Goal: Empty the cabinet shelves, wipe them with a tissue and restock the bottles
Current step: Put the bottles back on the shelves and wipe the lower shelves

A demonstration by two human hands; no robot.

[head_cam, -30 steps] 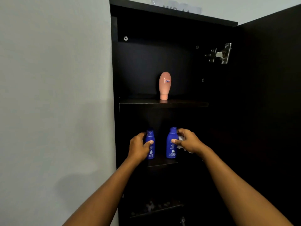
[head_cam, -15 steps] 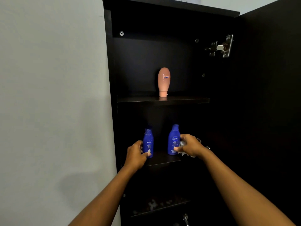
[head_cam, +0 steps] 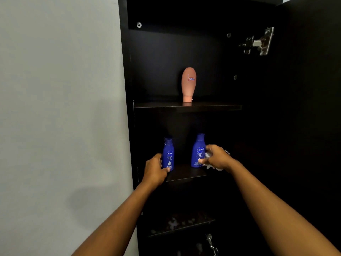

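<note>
**Q:** Where are the bottles, and what are the hands doing?

**A:** Two blue lotion bottles stand upright on the middle shelf [head_cam: 186, 172] of a dark cabinet [head_cam: 125, 71], set apart from each other near the shelf's front edge. The left hand [head_cam: 155, 169] curls round the lower half of the left blue bottle [head_cam: 168, 154], its thumb across the front near the base. The right hand [head_cam: 216, 157] pinches the right blue bottle [head_cam: 198, 150], thumb on the label and fingers behind. A crumpled white tissue [head_cam: 208, 164] is bunched in that hand's palm.

**Q:** Why one hand on each?

**A:** Most likely so that both bottles are handled in a single reach. I cannot tell whether they are being set down or about to be lifted. The tissue probably sits in the palm so it is ready for wiping while the fingertips work the bottle.

**Q:** How many of each thing?

**A:** There are three bottles: the two blue ones, and one pink bottle [head_cam: 188, 84] standing on its cap one shelf above the middle shelf. There is one tissue and two hands. Three shelves show. The one below the middle shelf holds small pale things too dim to name. One metal hinge [head_cam: 258, 42] sits above and to the right of the middle shelf, and a pale wall [head_cam: 55, 108] lies to its left.
</note>
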